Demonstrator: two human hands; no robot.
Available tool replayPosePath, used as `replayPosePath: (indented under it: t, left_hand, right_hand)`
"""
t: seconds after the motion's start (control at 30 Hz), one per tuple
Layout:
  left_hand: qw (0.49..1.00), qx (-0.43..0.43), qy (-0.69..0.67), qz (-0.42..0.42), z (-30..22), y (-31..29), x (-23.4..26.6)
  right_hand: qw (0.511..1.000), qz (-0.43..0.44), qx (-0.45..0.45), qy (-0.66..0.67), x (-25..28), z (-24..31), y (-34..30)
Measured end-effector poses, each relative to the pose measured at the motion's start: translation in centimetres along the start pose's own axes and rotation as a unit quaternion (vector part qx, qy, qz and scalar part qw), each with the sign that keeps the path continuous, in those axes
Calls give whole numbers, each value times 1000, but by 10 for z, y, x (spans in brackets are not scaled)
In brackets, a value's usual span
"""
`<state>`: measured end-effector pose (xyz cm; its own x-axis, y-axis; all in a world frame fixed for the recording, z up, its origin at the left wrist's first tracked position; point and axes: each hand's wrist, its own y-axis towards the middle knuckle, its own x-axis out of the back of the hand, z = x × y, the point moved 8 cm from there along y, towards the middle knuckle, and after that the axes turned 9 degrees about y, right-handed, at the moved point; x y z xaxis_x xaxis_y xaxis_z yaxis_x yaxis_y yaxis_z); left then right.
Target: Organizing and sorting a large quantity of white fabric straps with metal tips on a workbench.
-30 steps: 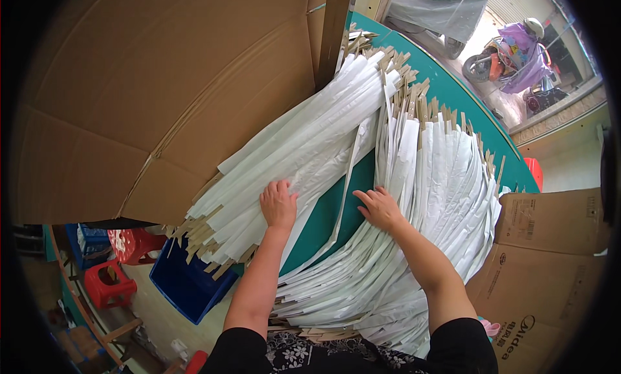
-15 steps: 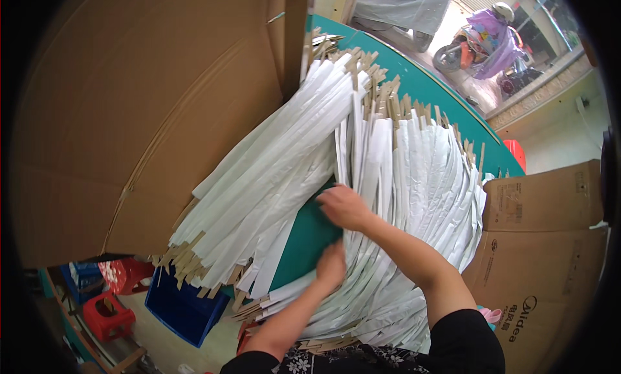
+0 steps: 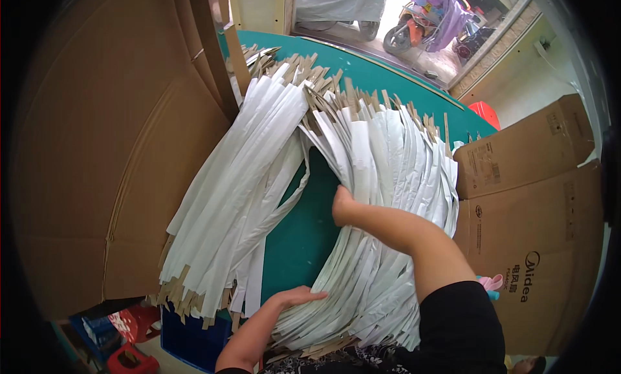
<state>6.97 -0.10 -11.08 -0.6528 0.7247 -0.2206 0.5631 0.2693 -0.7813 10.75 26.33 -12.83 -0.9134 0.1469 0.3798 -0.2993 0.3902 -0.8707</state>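
Long white strips with brown ends lie on a green table (image 3: 294, 245) in two piles. The right pile (image 3: 394, 173) curves down toward my body; the left pile (image 3: 236, 167) slants beside it. My right hand (image 3: 343, 206) presses at the inner edge of the right pile, its fingers hidden by the strips. Lower down, my left hand (image 3: 299, 297) lies with fingers stretched out against the near inner edge of that same pile. Bare green surface shows between the piles, and one loose strip (image 3: 284, 208) bends across the left side of this gap.
A tall cardboard sheet (image 3: 110, 148) stands along the left. At the right is an opened cardboard box (image 3: 511, 212). Below the table's left side are a blue bin (image 3: 187, 338) and red stools (image 3: 132, 358). Beyond the far edge, a scooter (image 3: 420, 25) stands outside.
My hands have moved apart, the left one nearer my body. Some strips of the right pile have shifted right, and the green gap looks wider. The whole view has turned somewhat.
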Motion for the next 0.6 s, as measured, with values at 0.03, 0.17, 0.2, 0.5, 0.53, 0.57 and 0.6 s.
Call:
replayPosePath:
  t: [0.03, 0.17, 0.2, 0.5, 0.53, 0.57, 0.6]
  left_hand:
    - [998, -35, -14, 46, -8, -8, -13]
    - [964, -210, -44, 159, -48, -10, -69]
    - [964, -243, -24, 106, -61, -6, -79]
    - [928, -151, 178, -289, -121, -12, -137]
    - [917, -195, 203, -282, -114, -18, -141]
    - [915, -191, 273, -227, -103, -30, -144]
    - [906, -185, 339, -170, -89, -43, -147]
  right_hand:
    - [999, -2, 13, 45, 0, -12, -31]
    - [974, -181, 0, 140, -10, -58, -110]
    - [955, -229, -4, 189, -23, -73, -124]
    - [732, -524, -46, 434, -144, -119, -188]
    - [731, -539, -47, 416, -145, -120, -188]
    - [731, -553, -44, 398, -142, -120, -190]
    - [745, -540, -46, 390, -138, -117, -186]
